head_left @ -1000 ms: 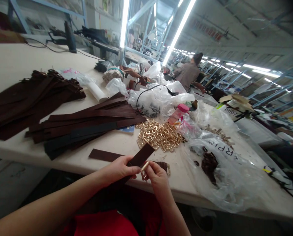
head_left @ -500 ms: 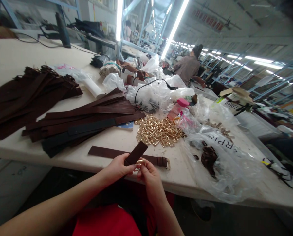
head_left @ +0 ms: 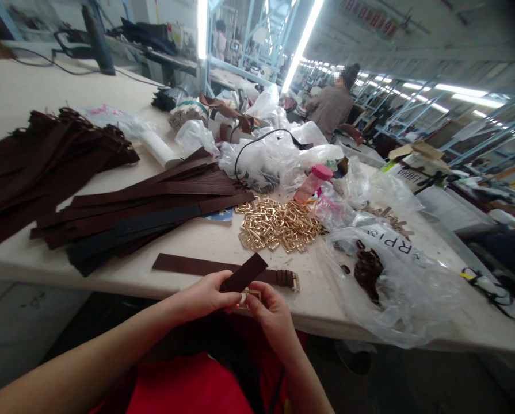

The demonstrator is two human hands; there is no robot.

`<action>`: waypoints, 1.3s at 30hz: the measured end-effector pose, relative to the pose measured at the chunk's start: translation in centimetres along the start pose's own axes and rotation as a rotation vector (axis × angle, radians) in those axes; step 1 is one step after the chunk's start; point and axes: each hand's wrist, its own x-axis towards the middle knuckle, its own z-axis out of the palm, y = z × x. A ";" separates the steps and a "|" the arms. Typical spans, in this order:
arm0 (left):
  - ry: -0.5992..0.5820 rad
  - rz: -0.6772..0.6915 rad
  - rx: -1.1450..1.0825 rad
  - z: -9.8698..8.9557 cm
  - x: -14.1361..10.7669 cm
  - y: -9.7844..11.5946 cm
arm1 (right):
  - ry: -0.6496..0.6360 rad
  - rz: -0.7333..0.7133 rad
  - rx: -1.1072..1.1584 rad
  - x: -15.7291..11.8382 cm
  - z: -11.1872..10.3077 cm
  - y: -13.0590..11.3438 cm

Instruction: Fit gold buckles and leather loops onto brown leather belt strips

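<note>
Near the table's front edge, my left hand pinches a dark brown leather strap, whose flat end sticks up to the right. My right hand holds a gold buckle close against the strap, beside my left fingertips. Just behind both hands lies another brown strap with loops and a gold buckle at its right end. Farther back is a heap of gold buckles.
Brown straps and another pile of straps cover the left. Clear plastic bags, a pink-lidded jar and a bag of dark brown loops are behind and right. A person is farther back.
The gold buckle in my right hand has turned and its frame shows more clearly beside the strap. The strap's raised end has shifted slightly right. The camera view has moved a little.
</note>
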 end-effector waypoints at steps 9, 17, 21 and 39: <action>0.027 0.033 0.038 -0.2 -0.6 0.4 | 0.172 0.011 0.192 -0.3 -0.2 -0.3; -0.117 -0.056 0.153 0.4 -2.0 0.3 | 0.235 0.141 0.765 -0.1 -0.5 -1.0; -0.154 -0.060 0.295 0.2 -2.1 0.3 | 0.168 0.199 0.736 -0.7 0.3 -0.5; -0.216 -0.112 0.276 0.3 -2.2 1.4 | 0.243 0.043 0.360 -1.5 1.8 1.5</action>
